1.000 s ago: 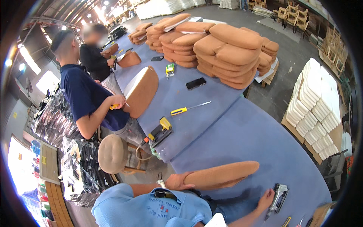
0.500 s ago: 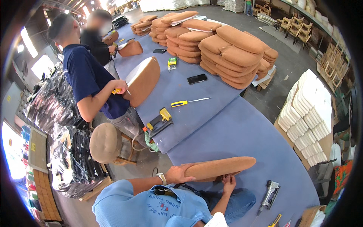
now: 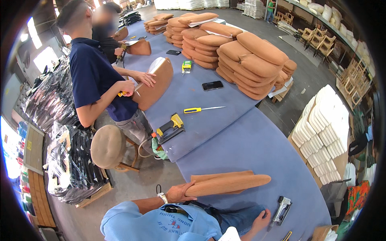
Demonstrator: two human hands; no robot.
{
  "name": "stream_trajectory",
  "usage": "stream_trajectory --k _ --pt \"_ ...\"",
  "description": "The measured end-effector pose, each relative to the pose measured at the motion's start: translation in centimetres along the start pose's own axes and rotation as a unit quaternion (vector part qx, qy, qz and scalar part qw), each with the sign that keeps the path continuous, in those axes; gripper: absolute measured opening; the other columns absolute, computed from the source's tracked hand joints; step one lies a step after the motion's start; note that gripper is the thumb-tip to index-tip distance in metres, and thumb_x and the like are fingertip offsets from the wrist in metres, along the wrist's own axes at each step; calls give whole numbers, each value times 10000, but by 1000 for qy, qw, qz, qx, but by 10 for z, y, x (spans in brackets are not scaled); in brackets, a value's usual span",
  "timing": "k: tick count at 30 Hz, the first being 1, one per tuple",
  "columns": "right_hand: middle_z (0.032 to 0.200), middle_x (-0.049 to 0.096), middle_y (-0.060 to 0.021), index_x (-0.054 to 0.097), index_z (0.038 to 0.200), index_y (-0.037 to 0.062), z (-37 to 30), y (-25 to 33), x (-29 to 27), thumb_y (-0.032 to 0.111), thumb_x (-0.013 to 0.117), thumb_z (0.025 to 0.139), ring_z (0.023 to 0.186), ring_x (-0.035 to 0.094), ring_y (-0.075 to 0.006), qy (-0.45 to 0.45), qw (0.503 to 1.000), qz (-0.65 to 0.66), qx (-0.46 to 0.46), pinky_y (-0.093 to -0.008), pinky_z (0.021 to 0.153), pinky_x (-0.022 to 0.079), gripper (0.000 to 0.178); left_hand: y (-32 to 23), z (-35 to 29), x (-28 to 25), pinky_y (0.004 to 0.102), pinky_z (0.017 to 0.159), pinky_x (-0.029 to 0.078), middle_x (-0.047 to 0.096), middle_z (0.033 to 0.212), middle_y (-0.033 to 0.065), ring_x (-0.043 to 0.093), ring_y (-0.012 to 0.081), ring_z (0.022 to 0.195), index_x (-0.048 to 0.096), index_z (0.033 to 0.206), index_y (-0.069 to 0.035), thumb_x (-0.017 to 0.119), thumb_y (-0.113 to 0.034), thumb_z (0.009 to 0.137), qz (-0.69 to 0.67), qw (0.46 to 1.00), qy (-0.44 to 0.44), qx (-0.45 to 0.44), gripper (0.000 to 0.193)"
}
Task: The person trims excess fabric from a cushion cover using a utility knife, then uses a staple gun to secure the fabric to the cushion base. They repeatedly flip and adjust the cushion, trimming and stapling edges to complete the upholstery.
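Now, work in hand: covering a brown seat cushion (image 3: 227, 183) with fabric, as it seems; the person stands at the near edge of the blue table (image 3: 257, 144).
Cushion: it stands on its edge near the near-left edge of the table, its fabric flap hanging loose on the far side.
Left hand (image 3: 179, 193): fingers closed around the left end of the cushion, holding it upright.
Right hand (image 3: 261, 219): it rests on the table at the near edge, fingers half spread and holding nothing; the fingertips are just beside the grey staple gun (image 3: 280, 209), apart from it.
Done so far: the fabric already wraps the cushion; many finished cushions (image 3: 241, 52) are piled at the far edge.
Left to do: judged from the loose flap and the gun not taken up, the fixing of the fabric is probably not finished; staples cannot be seen.
Other tools: a yellow staple gun (image 3: 171, 127) at the left edge and a yellow screwdriver (image 3: 203, 109) in the middle, both well apart.
Co-worker: a person in a dark blue shirt (image 3: 96, 76) works on another cushion (image 3: 155, 84) at the left edge.
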State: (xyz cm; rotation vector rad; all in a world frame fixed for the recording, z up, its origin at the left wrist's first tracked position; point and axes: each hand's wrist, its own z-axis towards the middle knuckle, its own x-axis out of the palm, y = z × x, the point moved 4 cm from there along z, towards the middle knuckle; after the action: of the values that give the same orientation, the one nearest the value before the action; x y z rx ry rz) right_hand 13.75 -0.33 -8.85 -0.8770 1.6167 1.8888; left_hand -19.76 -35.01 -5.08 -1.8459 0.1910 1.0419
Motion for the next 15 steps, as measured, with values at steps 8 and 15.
stream_trajectory --k 8,15 --pt "1346 669 -196 734 1099 11 -14 32 31 196 635 927 1319 567 -411 -54 992 -113 -4 -485 1121 428 270 -77 55 -34 438 906 572 745 1128 215 730 370 1025 594 1409 -51 730 -504 925 -137 987 -13 -80 677" --pt "1329 665 -252 714 1133 -33 -11 19 19 183 648 952 1319 572 -411 -78 996 35 38 -476 1143 412 290 -140 99 -35 445 960 552 701 1247 232 701 375 1113 586 1424 -39 710 -450 953 -218 975 -21 49 637"
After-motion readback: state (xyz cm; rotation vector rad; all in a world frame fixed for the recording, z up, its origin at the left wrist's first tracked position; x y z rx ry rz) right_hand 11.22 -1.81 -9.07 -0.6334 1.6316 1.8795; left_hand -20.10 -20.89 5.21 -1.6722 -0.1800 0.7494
